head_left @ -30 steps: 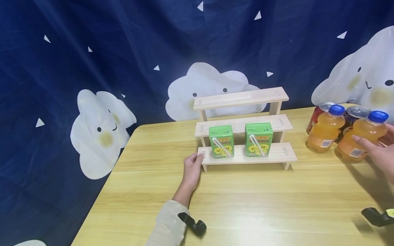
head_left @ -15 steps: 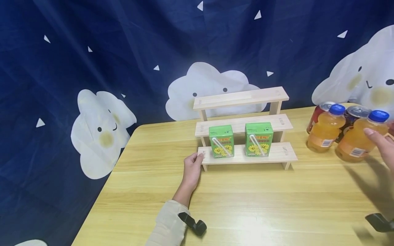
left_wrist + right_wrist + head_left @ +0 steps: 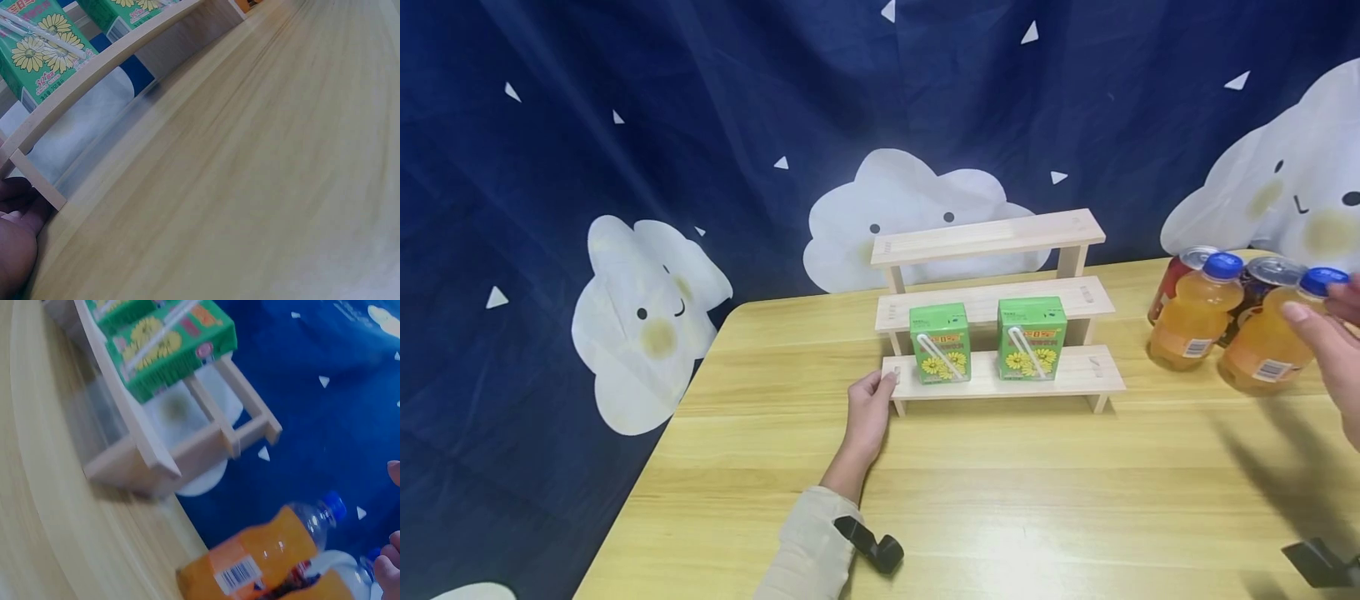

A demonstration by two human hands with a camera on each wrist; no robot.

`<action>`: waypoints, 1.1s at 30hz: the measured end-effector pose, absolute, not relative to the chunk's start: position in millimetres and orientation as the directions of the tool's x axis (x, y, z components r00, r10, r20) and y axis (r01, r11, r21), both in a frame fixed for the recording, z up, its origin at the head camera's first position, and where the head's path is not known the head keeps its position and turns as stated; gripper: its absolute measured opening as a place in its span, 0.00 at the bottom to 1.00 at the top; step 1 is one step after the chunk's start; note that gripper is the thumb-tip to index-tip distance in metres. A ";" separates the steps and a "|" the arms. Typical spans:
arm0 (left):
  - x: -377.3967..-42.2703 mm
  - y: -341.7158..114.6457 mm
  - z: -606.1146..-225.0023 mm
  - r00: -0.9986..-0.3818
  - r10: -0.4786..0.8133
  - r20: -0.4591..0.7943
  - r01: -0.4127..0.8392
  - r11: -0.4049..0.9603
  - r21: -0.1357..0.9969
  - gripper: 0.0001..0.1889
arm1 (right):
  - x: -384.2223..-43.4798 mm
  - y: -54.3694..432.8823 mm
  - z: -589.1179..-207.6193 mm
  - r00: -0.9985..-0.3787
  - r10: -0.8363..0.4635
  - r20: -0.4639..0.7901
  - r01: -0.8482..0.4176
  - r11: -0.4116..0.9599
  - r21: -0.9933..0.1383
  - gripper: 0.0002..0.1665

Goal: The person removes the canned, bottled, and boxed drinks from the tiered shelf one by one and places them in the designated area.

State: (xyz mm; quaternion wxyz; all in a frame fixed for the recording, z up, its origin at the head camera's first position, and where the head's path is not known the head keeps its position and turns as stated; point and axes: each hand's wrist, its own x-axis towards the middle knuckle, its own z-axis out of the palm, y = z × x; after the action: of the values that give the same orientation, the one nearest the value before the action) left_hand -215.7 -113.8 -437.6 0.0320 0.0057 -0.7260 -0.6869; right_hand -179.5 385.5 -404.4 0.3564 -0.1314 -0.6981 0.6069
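Observation:
In the head view, my left hand holds the left end of the lowest step of a three-tier wooden display rack, thumb on top; the left wrist view shows curled fingers by its leg. Two green drink cartons with straws stand upright on that lowest step. At the right edge, my right hand is raised beside the upper part of an orange drink bottle, thumb and fingers apart. Whether it touches the bottle, I cannot tell. Another orange drink bottle stands left of it.
Behind the bottles stand a red can and a dark can, both partly hidden. The rack and drinks are on a wooden table. A blue curtain with clouds hangs behind.
My right hand has drawn back from the side of the right bottle, then risen toward its cap. The bottles have not visibly moved. My left hand stays on the rack.

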 end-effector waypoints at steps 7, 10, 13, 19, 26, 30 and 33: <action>-216.2 -112.5 -437.7 -0.997 -0.065 0.044 0.040 0.066 0.997 0.17 | -141.9 291.6 -341.5 -0.750 0.560 0.352 -0.286 0.206 -0.936 0.29; -216.5 -112.2 -438.7 -0.996 -0.066 0.056 0.051 0.075 0.996 0.17 | -141.1 283.3 -342.2 -0.806 0.477 0.351 -0.258 0.251 -0.933 0.28; -216.4 -112.1 -438.6 -0.997 -0.062 0.052 0.047 0.070 0.996 0.17 | -144.3 277.7 -347.4 -0.834 0.426 0.352 -0.224 0.321 -0.920 0.29; -216.4 -113.7 -436.3 -0.999 -0.042 0.033 0.031 0.052 0.998 0.17 | -151.6 259.2 -353.3 -0.901 0.307 0.305 -0.205 0.318 -0.926 0.30; -204.6 -110.7 -416.1 -0.999 -0.026 0.031 0.029 0.071 0.997 0.16 | -159.9 232.1 -357.5 -0.942 0.188 0.277 -0.180 0.413 -0.893 0.36; -198.8 -110.0 -409.9 -0.999 -0.031 0.034 0.032 0.077 0.997 0.17 | -164.3 216.9 -359.2 -0.953 0.119 0.280 -0.209 0.412 -0.887 0.36; -198.0 -110.2 -408.7 -0.999 -0.032 0.041 0.038 0.080 0.996 0.17 | -168.1 207.4 -357.1 -0.955 0.081 0.286 -0.232 0.400 -0.887 0.36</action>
State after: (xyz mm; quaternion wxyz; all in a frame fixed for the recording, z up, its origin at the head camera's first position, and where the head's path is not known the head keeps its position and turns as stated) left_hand -198.0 -110.2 -408.7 0.0258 -0.0023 -0.7343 -0.6783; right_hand -168.1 207.4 -357.1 0.1434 0.0457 -0.8242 0.5459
